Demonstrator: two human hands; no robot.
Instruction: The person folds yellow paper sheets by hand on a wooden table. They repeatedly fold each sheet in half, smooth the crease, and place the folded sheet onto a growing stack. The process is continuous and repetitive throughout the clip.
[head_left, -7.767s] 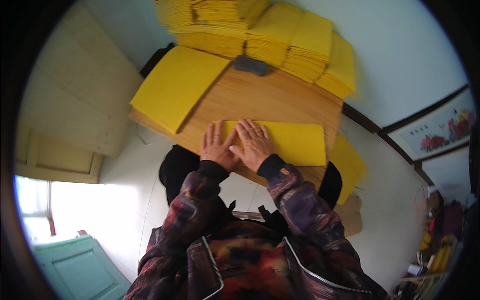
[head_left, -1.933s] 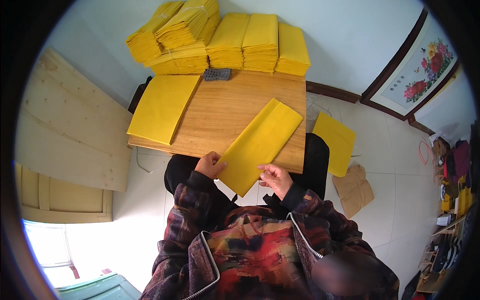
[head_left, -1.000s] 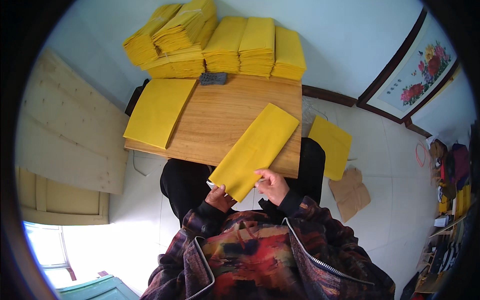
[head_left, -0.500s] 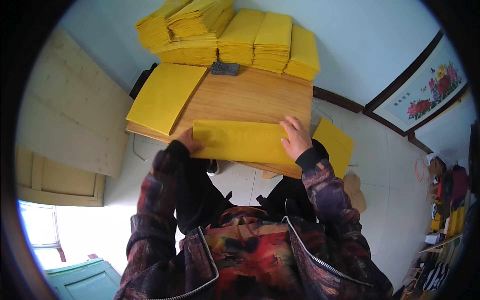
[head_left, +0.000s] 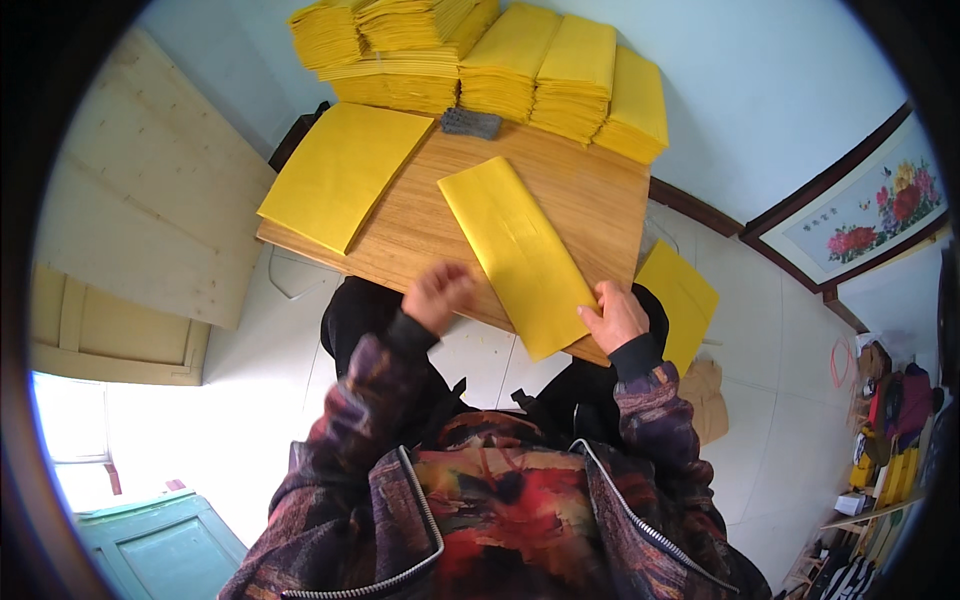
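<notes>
A long folded yellow sheet (head_left: 518, 258), perhaps paper, lies slantwise on the wooden table (head_left: 560, 190), its lower end jutting past the front edge. At its lower right edge my right hand (head_left: 614, 318) grips it between thumb and fingers. My left hand (head_left: 438, 296) hovers by the table's front edge, apart from the sheet; its fingers look curled but are smeared by motion. To the left rests a flat stack of wider yellow sheets (head_left: 345, 170).
Piles of folded yellow sheets (head_left: 505, 60) line the table's back, with a dark grey cloth-like item (head_left: 470, 123) before them. Right of the table are more yellow sheets (head_left: 680, 300), low down. A framed flower picture (head_left: 860, 205) leans at the right wall. Wooden boards (head_left: 150, 180) stand left.
The folded sheet has turned from lying crosswise to slanting, its left end swung away from me. My left hand has let go of it and moved right. The right hand has come slightly nearer.
</notes>
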